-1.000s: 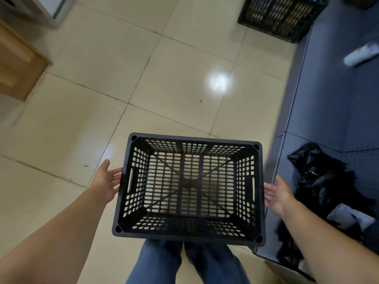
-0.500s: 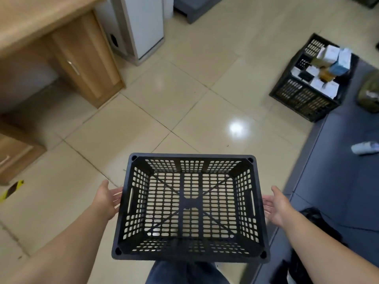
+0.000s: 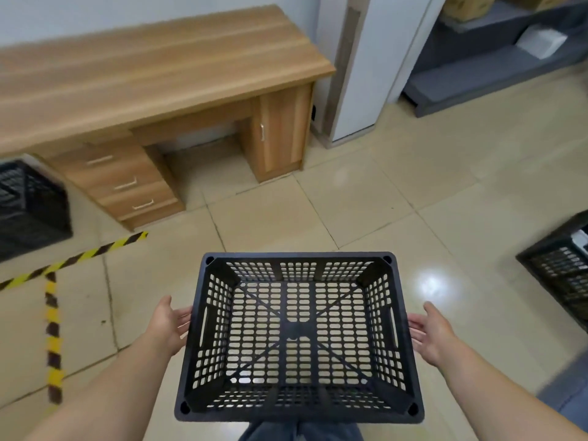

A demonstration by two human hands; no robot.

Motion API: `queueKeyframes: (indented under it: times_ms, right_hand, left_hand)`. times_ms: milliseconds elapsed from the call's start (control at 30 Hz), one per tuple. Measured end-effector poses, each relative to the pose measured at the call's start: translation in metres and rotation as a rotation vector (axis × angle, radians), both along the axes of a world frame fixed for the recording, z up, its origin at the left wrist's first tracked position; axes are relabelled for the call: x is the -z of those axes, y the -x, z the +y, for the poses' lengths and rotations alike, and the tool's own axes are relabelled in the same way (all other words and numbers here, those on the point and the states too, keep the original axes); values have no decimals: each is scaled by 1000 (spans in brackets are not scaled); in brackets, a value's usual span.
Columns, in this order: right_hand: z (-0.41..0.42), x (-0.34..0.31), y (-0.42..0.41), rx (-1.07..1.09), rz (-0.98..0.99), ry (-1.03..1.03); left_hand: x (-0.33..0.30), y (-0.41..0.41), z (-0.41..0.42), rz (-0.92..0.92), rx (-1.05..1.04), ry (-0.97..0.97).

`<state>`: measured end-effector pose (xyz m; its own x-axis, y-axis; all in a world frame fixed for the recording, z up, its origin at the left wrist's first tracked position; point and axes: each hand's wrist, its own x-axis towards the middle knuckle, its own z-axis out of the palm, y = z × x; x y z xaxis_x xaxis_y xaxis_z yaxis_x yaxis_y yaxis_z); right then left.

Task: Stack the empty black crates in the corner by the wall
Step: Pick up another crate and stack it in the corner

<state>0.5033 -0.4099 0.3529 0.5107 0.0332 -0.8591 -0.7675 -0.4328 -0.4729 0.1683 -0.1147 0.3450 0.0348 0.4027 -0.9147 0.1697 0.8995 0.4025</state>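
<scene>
From the head camera, the person is carrying an empty black crate (image 3: 299, 338) out in front of them, level, above the tiled floor (image 3: 397, 198). The left hand (image 3: 168, 326) is pressing flat against the crate's left wall beside its handle slot, and the right hand (image 3: 431, 332) is doing the same on the right wall; both palms are spread wide, clamping the crate between them, with the fingertips hidden under the rim. The crate's long axis is running left to right between the hands. Another black crate (image 3: 30, 211) is sitting on the floor far off to the left, past the striped floor tape (image 3: 73, 259) and beside the wooden counter (image 3: 152, 78). That seems the likely stacking spot, so the load is going to have to swing leftward, with the left hand leading. A third crate (image 3: 560, 268) with things inside is standing at the right edge.
</scene>
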Motion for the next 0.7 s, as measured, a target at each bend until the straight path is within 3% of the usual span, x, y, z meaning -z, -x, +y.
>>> queueKeyframes:
  times_ms: [367, 700]
  right_hand:
    - [109, -8, -8, -354, 82, -56]
    - [186, -21, 34, -762, 53, -28]
  left_hand:
    - [-24, 81, -61, 113, -381, -124]
    - [-39, 149, -138, 77, -717, -81]
